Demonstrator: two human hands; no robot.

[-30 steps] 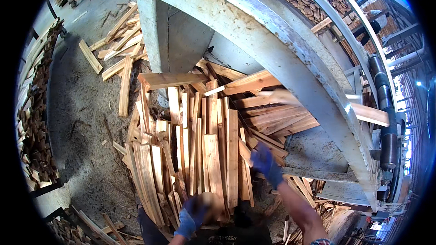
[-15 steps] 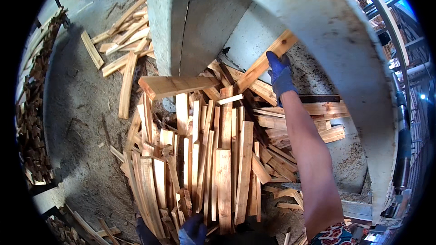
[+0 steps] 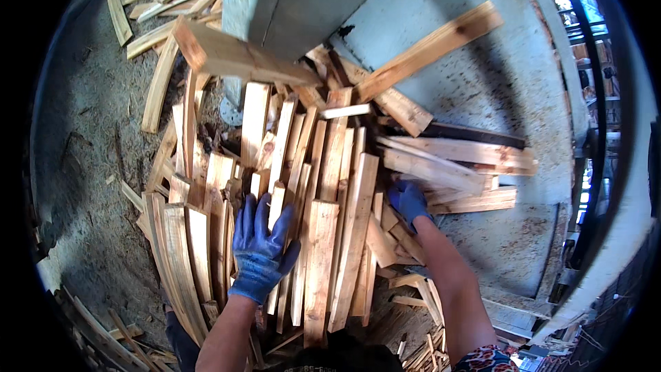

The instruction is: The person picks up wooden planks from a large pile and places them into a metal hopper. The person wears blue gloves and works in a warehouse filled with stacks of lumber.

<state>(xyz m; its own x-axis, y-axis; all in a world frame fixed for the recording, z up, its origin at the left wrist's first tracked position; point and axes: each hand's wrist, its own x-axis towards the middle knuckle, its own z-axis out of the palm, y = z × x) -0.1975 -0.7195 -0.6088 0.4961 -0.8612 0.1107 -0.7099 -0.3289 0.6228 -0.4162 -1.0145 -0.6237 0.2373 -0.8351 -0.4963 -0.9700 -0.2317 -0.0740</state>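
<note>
My left hand (image 3: pixel 260 244), in a blue work glove, lies open with fingers spread over the upright wooden slats (image 3: pixel 321 255) of a large bundle. The slats stand packed side by side, their upper ends uneven. To the right, my right hand (image 3: pixel 409 201), gloved in blue too, is at the left ends of a stack of wooden planks (image 3: pixel 475 200). Its fingers are blurred and partly hidden, so its grip cannot be made out. A long plank (image 3: pixel 434 48) leans up to the right beyond both hands. Another thick board (image 3: pixel 241 55) lies across the bundle's far left.
A pale grey metal panel (image 3: pixel 509 117) curves around the planks on the right. The grey metal post (image 3: pixel 237 0) rises at the far side. Loose wood pieces (image 3: pixel 165 0) lie on the dusty floor (image 3: pixel 89 131) at far left; more scraps (image 3: pixel 427 296) lie at lower right.
My right hand has left the long leaning plank and come down to the stacked planks. My left hand has risen from the lower edge onto the slats. The view has shifted.
</note>
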